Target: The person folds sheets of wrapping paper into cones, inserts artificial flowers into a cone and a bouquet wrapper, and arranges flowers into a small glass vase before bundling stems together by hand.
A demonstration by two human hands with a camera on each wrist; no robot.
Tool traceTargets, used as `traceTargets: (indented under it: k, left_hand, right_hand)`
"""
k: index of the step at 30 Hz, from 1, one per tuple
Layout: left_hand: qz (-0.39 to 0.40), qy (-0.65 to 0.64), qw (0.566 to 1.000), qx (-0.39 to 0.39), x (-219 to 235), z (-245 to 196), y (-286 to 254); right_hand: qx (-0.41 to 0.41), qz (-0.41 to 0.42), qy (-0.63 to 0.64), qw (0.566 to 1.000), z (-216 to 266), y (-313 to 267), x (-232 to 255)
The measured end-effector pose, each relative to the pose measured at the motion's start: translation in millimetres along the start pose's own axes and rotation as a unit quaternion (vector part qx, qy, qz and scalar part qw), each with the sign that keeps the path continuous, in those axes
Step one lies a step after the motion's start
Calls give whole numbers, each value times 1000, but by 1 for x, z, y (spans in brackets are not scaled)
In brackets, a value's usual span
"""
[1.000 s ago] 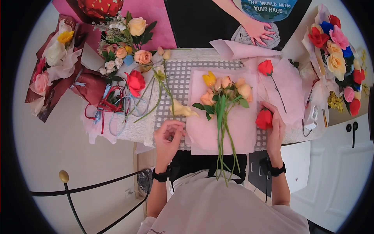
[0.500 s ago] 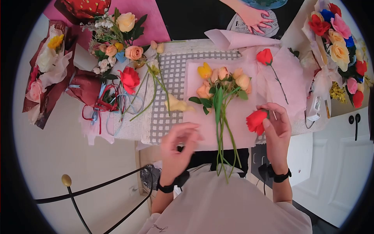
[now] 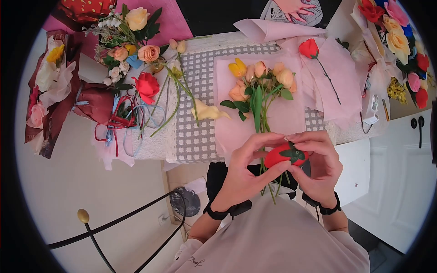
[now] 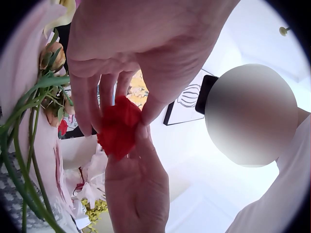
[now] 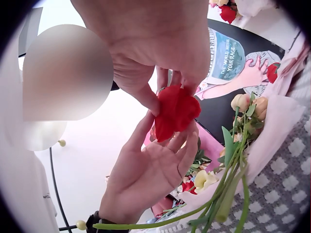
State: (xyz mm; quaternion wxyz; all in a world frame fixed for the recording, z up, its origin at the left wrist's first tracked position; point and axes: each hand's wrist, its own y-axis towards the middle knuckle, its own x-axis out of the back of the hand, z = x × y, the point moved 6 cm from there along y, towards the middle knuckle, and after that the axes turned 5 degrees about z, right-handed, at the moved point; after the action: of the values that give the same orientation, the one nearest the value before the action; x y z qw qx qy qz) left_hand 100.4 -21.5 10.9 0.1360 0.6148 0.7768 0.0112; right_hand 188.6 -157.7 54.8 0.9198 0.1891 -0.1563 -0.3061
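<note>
Both hands hold a stemless red rose head (image 3: 274, 156) over the near edge of the table, its green calyx facing the head camera. My left hand (image 3: 248, 166) has its thumb and fingers around the left side. From the other side, my right hand (image 3: 324, 166) grips it with thumb and fingertips. In the left wrist view the red petals (image 4: 119, 128) show between the two hands. Just beyond lies a bunch of peach roses (image 3: 284, 78) with a yellow tulip (image 3: 237, 68); its green stems run toward me, partly hidden behind the hands.
Pink wrapping paper (image 3: 225, 136) lies under the bunch. A long-stemmed red rose (image 3: 309, 48) rests on more paper at right. Left of the bunch are a cream calla lily (image 3: 207, 111), another red rose (image 3: 146, 87) and tangled ribbons (image 3: 123, 120). Wrapped bouquets flank the table.
The left hand has moved right to join the right hand at the red rose head. The flower has come nearer the body and turned, so its green calyx now shows.
</note>
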Motion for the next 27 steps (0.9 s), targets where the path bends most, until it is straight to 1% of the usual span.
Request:
traceTargets:
  k: [3,5,6,8,12,14,15,16,18,19,21,22,23,24,26,27]
  left_hand:
    - [-8,20,1000,16,5,-1,-3]
    - [-45,43,998,1,9,-4,-2]
    - [-45,43,998,2,10,-4,-2]
    - [-70,87,994,-8,14,-6,-1]
    - [-93,105,990,-26,11,-9,3]
    - [-99,121,987,-48,8,-10,6]
    - [-97,118,987,-50,5,-10,7]
    - [-89,125,987,-55,2,-11,9]
    - [-79,133,986,-63,-5,-13,14]
    - [-68,150,983,-76,-10,-15,16]
    - [-56,167,980,-89,-20,-19,20]
    - [-45,184,976,-104,-26,-22,23]
    - [-33,201,972,-119,-32,-25,25]
    - [-30,200,972,-116,-35,-27,26]
    - [-59,191,971,-134,-36,-35,27]
    - [-55,191,971,-132,-36,-36,28]
  right_hand:
    - [-20,-16,-26,999,-3,-1,-2]
    - [-26,-7,-83,996,-4,1,-3]
    - [-27,-8,-82,996,-4,3,-3]
    - [-21,11,-108,994,-2,6,-3]
    - [-31,3,-121,992,-13,5,1]
    - [-64,2,-111,992,-19,6,2]
    - [-97,-5,-93,991,-20,5,2]
    - [-97,-7,-96,991,-19,3,6]
    - [-136,35,-86,986,-24,-1,9]
    - [-137,34,-87,986,-25,-1,11]
    - [-157,-11,-50,986,-29,-4,18]
    - [-159,-14,-50,986,-31,-7,21]
    - [-165,-31,-1,986,-34,-11,26]
    - [-171,-49,47,983,-38,-15,32]
    - [-168,-47,71,982,-41,-19,40]
    - [-155,-67,115,979,-43,-21,44]
